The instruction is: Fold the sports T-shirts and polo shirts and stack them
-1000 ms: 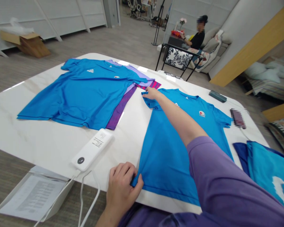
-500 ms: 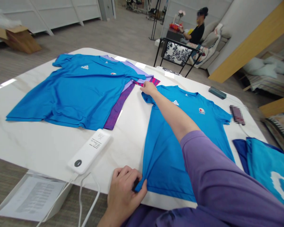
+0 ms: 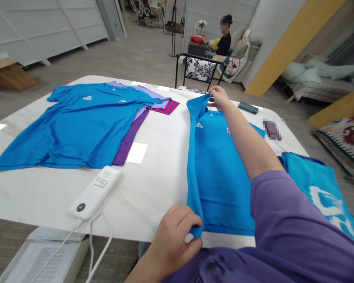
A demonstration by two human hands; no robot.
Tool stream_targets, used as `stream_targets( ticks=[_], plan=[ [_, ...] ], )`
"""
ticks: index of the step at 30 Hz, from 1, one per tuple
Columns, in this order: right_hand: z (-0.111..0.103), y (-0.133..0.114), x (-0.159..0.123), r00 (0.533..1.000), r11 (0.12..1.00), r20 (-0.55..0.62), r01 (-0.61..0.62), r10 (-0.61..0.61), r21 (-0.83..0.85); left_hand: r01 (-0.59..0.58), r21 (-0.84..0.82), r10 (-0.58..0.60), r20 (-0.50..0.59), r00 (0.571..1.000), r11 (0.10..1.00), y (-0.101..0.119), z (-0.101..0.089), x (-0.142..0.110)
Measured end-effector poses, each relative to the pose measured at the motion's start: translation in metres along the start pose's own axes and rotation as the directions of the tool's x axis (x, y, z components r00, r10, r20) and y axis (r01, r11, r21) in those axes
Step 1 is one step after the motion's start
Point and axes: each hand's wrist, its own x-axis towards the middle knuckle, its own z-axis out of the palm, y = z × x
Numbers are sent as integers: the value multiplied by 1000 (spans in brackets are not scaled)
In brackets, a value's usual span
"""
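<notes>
A blue T-shirt (image 3: 224, 169) with small white and red chest logos lies on the white table in front of me. Its left edge is raised and partly turned inward. My left hand (image 3: 178, 234) is closed on the bottom left corner of the hem. At the far end, my right hand (image 3: 218, 97) pinches the lifted sleeve near the shoulder, above the table; part of the collar is covered by my forearm. To the left, a second blue T-shirt (image 3: 79, 125) is spread over purple and striped garments (image 3: 165, 107).
A white power bank (image 3: 96, 192) with cables lies at the table's (image 3: 153, 173) near edge. Folded blue garments (image 3: 315, 184) are at the right, near a phone (image 3: 271, 129) and a dark case (image 3: 247, 107). Beyond stands a chair (image 3: 199, 68); a person (image 3: 223, 43) sits farther back.
My right hand has lifted the sleeve and moved right, and my left hand has carried the hem corner rightward. The shirt's left edge now folds inward. The camera view has shifted.
</notes>
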Motion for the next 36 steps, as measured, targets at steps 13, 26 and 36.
stream_targets(
  ticks=[13, 26, 36],
  plan=[
    [-90, 176, -74, 994, 819, -96, -97, 51, -565, -65, 176, -4, 365, 931, 982, -8, 77, 54],
    [12, 134, 50, 985, 807, 174, 93, 12, -583, -32, 644, -179, 259, 949, 764, -34, 82, 20],
    [-26, 143, -7, 993, 759, 47, 115, -111, -641, 12, 655, -206, 220, 953, 755, -26, 81, 11]
  ],
)
